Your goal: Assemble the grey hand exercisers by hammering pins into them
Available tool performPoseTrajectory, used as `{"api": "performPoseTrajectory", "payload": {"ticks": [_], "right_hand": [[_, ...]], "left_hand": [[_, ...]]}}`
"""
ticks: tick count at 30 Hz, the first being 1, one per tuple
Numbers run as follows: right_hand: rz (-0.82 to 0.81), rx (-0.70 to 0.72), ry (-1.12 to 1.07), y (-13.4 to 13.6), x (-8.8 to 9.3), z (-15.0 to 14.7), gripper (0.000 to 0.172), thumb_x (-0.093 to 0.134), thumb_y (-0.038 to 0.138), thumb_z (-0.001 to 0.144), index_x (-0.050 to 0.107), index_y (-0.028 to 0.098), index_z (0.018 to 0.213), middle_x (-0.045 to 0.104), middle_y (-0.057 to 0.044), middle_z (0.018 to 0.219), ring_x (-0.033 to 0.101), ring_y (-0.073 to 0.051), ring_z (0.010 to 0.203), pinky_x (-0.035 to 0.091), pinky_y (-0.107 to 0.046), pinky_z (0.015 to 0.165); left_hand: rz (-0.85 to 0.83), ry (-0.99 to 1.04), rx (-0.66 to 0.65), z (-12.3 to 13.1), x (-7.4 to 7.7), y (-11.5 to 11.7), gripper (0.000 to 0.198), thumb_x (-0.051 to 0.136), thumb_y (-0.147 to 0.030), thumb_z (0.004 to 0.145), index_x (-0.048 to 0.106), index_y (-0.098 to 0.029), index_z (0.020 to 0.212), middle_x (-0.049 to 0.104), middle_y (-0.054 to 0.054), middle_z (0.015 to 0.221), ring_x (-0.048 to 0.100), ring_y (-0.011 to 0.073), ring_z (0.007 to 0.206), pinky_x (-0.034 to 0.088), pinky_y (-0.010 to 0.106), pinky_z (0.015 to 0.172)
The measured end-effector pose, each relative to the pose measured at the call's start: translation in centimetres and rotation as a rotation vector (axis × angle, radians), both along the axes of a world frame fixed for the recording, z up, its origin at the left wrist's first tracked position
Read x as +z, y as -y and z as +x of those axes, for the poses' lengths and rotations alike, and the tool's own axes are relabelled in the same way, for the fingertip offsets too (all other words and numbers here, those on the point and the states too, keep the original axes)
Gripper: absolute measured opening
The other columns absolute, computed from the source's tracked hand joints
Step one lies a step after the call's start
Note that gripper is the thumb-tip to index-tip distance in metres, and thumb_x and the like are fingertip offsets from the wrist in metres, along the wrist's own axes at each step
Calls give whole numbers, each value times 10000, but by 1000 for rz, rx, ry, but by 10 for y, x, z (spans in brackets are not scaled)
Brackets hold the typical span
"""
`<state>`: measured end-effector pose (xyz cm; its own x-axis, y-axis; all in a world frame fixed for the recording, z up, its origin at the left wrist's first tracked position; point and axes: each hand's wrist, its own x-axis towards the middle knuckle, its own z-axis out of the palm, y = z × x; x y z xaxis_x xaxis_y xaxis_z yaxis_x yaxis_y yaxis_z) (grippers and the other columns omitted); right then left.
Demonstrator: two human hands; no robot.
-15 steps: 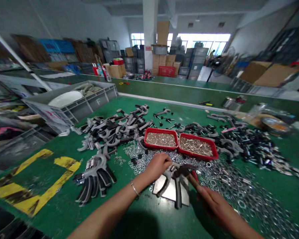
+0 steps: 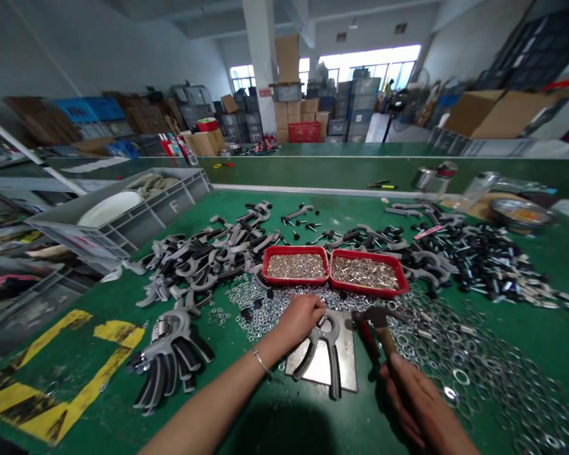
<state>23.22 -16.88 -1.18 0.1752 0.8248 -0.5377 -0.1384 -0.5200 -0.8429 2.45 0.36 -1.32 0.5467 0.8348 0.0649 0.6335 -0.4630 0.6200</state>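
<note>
My left grip (image 2: 299,319) was closed over the top of a hand exerciser (image 2: 332,366) lying on a steel plate (image 2: 346,344), and my right grip (image 2: 420,404) was wrapped round a wooden-handled hammer (image 2: 384,332). A small bunch of assembled exercisers (image 2: 171,360) lay to my left, while a bigger heap of what looked like loose handles (image 2: 203,259) remained. The green counter (image 2: 265,436) offered open room only along its near edge.

Left hand (image 2: 299,319) holds grip exerciser (image 2: 323,351); right hand (image 2: 420,404) holds hammer (image 2: 384,332).

Hand-grip frames (image 2: 203,259) lie left of the two small-parts trays (image 2: 330,273), with steel washers (image 2: 459,377) spread in front and rightward
</note>
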Motion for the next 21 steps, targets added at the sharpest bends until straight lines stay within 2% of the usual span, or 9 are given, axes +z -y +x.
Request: {"api": "performPoseTrajectory", "payload": {"ticks": [4,7,9,10,13,16,19,21], "right_hand": [[0,46,7,1,-5,2,549,479,749,826,563,210,883,424,98,446,222,-38,300,173,-150,287],[14,52,96,2,-7,5,514,498,725,831,559,217,884,463,79,485,358,-65,357,229,-160,329],[14,141,191,0,-5,9,496,469,715,849,549,229,902,513,65,529,422,-89,385,265,-185,346],[20,214,244,-2,-2,11,486,437,706,868,544,235,918,539,59,548,444,-103,391,293,-205,356],[108,422,430,-11,22,19,443,353,639,933,544,240,917,603,33,606,564,-158,514,433,-264,508],[256,532,600,-22,58,20,408,321,579,970,550,247,906,611,18,648,611,-183,642,449,-286,648],[367,512,747,-36,79,13,394,282,556,986,522,255,905,613,0,711,601,-188,652,424,-287,636],[361,534,833,-49,75,7,371,280,532,988,508,249,916,637,-26,753,614,-207,679,426,-301,649]], "left_hand": [[113,-79,-47,2,0,6,139,536,-171,929,645,-156,845,677,62,884,605,222,893,422,352,863],[391,-245,-237,2,-4,8,179,465,-165,971,623,-139,890,638,94,923,557,250,948,397,407,905],[545,-335,-345,1,-8,8,193,428,-153,982,608,-135,915,621,95,926,542,248,934,407,407,886],[564,-343,-355,0,-10,7,184,428,-154,983,603,-137,929,617,91,930,540,245,930,413,404,882],[487,-261,-211,-5,-11,8,153,499,-228,971,576,-136,1066,613,105,1047,536,255,996,426,418,908],[386,-121,-31,-18,-4,19,264,502,-219,959,511,-140,1210,572,124,1190,504,261,1109,407,442,974],[310,-87,-85,-33,7,35,288,496,-125,914,536,-171,1196,570,97,1199,485,244,1135,372,431,1017],[272,-136,-161,-39,12,43,273,532,-136,896,575,-182,1162,587,87,1171,485,249,1121,366,429,1008]]}}
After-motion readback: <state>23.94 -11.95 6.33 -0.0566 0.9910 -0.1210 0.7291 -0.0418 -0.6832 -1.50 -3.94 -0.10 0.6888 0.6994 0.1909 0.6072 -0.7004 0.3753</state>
